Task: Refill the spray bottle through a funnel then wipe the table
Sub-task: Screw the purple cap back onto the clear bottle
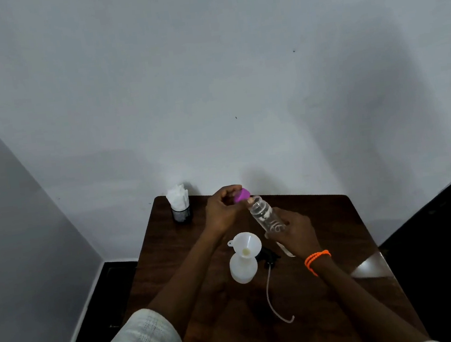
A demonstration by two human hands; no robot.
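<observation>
spray bottle [243, 269] 1 | funnel [245, 245] 1 | water bottle [267, 214] 1 | cap [241, 195] 1

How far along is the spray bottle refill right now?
Done: funnel sits in the white spray bottle, spray head off beside it. In hand: right hand holds the clear bottle, left hand pinches its purple cap. Left: pouring, recapping, wiping the table.
</observation>
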